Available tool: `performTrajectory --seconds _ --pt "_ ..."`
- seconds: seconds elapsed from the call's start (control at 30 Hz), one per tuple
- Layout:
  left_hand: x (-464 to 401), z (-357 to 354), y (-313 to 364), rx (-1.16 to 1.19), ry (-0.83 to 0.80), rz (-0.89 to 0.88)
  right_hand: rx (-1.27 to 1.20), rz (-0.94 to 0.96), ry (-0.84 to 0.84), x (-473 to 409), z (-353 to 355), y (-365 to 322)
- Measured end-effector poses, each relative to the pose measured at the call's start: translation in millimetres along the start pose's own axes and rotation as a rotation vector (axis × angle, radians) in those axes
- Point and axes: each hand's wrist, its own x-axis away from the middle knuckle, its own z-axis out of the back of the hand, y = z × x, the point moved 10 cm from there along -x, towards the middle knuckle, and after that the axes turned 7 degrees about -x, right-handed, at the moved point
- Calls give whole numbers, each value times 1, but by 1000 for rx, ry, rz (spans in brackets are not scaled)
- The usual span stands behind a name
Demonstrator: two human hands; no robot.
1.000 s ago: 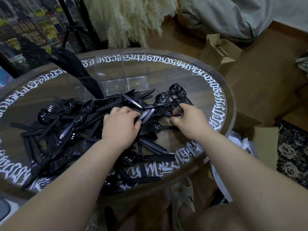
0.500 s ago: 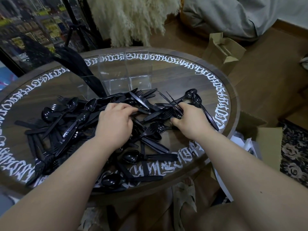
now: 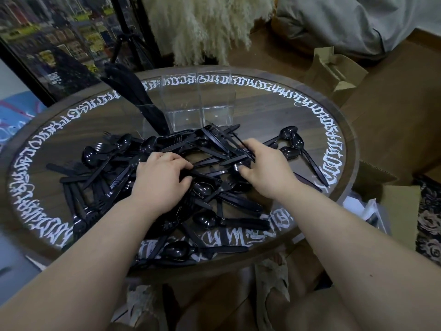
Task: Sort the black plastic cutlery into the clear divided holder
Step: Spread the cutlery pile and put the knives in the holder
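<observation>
A heap of black plastic cutlery, with forks, spoons and knives tangled together, covers the middle of the round table. Behind it stands the clear divided holder; its left compartment holds several black knives leaning left, and the other two visible compartments look empty. My left hand sits in the heap, fingers and thumb curled round a few black pieces. My right hand is just to its right, fingers hooked over a bundle of long black pieces, thumb pinching beneath.
Three spoons lie apart at the table's right side. White lettering rings the tabletop. Cardboard boxes stand right of the table, pampas grass behind it, and a patterned rug at far right.
My right hand has moved left, away from the spoons now lying at the right, and closed on pieces nearer the heap's middle. My left hand has stayed in the heap.
</observation>
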Motion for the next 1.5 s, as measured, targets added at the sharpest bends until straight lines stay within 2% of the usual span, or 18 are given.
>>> performTrajectory --seconds 0.17,0.23,0.3,0.37,0.43,0.73,0.87,0.97,1.03,1.17,1.23,1.37,1.5 --pt "-1 -1 -4 23 28 12 -88 11 -53 3 3 -7" --pt "-2 1 -4 28 48 9 -90 -4 -179 11 -1 -8" --pt "-2 2 -5 37 66 11 19 -53 -353 22 -15 -1" --pt "-2 4 -6 58 84 17 153 -80 -431 27 -26 9" --pt "0 6 -7 79 98 22 212 -81 -398 25 -28 15" --pt "13 15 -23 202 146 77 106 -164 -243 23 -8 29" --pt "16 19 -29 270 161 112 38 -155 -83 22 12 26" --pt "17 22 -28 262 151 76 1 -134 27 20 22 19" --pt "18 15 -22 224 78 1 -14 -96 66 19 22 11" --pt "21 -2 -14 152 -26 -106 -7 -7 27 17 3 -9" --pt "21 -1 -15 152 -1 -99 4 21 21 15 -5 -16" --pt "19 12 -29 126 136 1 31 33 11 6 -17 -25" --pt "18 16 -49 88 184 133 10 3 22 -4 -26 -27"
